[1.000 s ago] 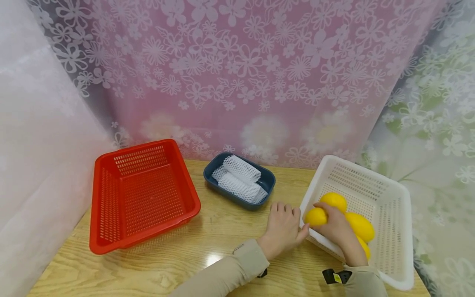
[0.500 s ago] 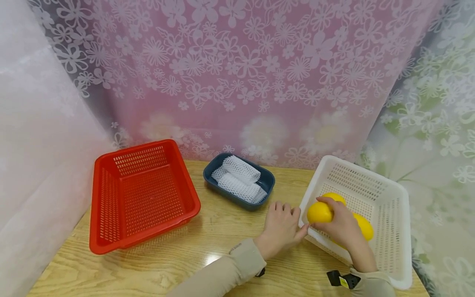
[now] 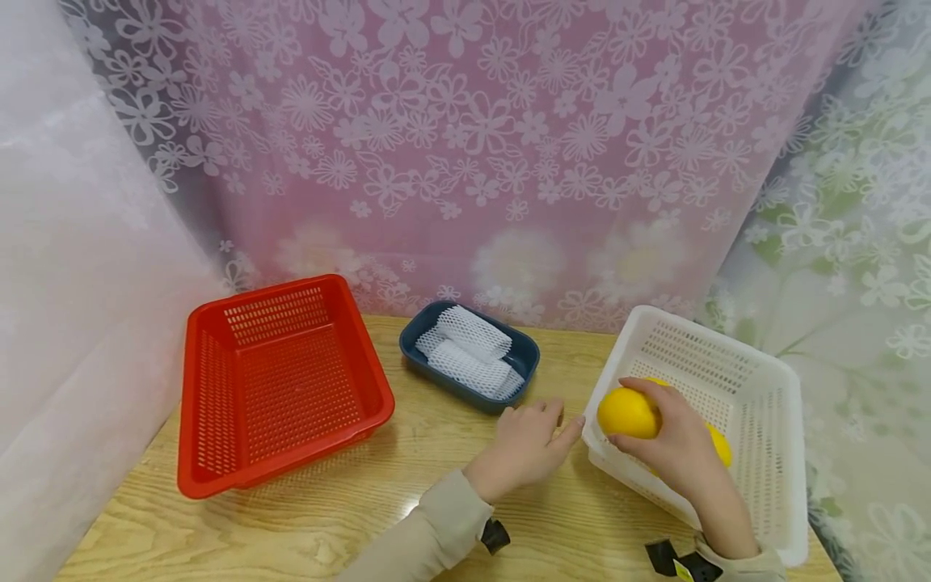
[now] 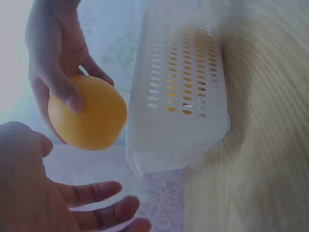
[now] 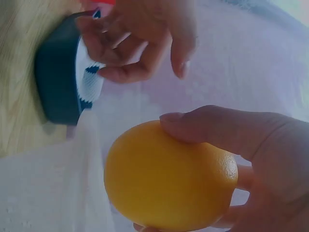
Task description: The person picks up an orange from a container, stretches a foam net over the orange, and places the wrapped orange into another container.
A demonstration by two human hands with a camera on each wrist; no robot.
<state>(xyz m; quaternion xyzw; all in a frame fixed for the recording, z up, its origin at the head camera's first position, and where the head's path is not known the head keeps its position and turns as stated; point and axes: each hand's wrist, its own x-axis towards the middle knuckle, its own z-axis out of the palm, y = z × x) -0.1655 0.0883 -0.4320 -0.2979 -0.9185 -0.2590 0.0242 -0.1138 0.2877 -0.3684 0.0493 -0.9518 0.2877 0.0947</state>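
My right hand (image 3: 687,449) grips a smooth, rounded yellow fruit (image 3: 627,413) between thumb and fingers, at the left rim of the white basket (image 3: 752,353). In the left wrist view the fruit (image 4: 89,116) stands up past the basket's rim. My left hand (image 3: 520,449) is just left of the basket, its fingers loosely bent and holding nothing. The right wrist view shows a gap between the left hand (image 5: 145,34) and the held fruit (image 5: 166,179). More yellow fruit (image 3: 718,444) lies in the basket, partly hidden by my right hand.
A dark blue tray (image 3: 527,353) with white foam net sleeves (image 3: 473,343) stands at the back middle of the wooden table (image 3: 327,517). To the left is a red slotted basket (image 3: 187,388). Floral curtains (image 3: 465,162) close off the back and sides.
My right hand has taken hold of the fruit and lifted it from among the others to the basket's left rim. My left hand has come off that rim and moved left.
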